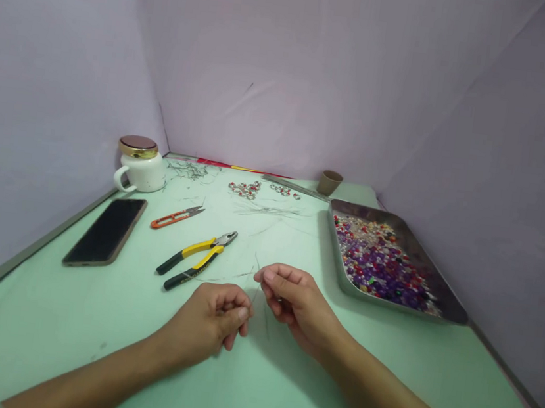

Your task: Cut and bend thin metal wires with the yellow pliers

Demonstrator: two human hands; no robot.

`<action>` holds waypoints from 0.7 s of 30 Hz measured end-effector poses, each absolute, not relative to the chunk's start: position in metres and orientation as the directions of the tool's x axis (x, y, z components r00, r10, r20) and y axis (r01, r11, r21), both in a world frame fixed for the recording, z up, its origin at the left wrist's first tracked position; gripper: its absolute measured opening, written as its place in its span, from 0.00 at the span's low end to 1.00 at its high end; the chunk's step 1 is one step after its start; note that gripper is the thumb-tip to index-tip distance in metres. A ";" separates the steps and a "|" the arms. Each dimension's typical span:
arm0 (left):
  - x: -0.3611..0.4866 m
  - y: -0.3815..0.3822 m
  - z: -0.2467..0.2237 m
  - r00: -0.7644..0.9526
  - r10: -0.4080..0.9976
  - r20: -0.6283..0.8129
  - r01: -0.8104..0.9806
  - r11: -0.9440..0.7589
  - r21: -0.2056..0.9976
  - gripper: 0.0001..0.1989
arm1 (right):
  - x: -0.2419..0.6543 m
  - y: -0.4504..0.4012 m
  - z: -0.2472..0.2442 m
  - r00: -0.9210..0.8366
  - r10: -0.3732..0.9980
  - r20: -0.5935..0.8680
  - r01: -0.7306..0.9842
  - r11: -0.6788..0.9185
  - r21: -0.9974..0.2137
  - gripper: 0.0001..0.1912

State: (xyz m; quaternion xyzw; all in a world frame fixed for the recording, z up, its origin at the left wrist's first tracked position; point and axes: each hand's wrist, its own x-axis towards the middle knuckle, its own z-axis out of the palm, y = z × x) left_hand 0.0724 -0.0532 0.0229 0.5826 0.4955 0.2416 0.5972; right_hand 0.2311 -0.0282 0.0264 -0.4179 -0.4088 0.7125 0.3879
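Note:
Over the middle of the table, my left hand (217, 316) is closed, thumb and forefinger pinched on a thin wire (256, 293). My right hand (296, 303), slightly higher and to the right, also pinches the wire between thumb and fingertips. Fine wire ends stick out above and left of the right fingertips. Whether it is one strand or several I cannot tell. Combination pliers (201, 255) with yellow and black handles lie slightly spread, just beyond my left hand. Orange thread snips (176, 217) rest behind the pliers.
At right stands a metal tray (343, 275) of mixed beads (379, 260). Farther back are beaded pieces (244, 189), loose wires (269, 210), wire scraps (190, 170) and a small brown pot (329, 183). A phone (106, 231) and lidded white mug (144, 172) sit left.

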 end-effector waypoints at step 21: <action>0.053 -0.047 0.046 0.580 0.786 -0.213 0.255 0.073 0.964 0.15 | 0.236 -0.032 0.031 -0.548 0.742 0.385 0.032 0.479 -0.877 0.06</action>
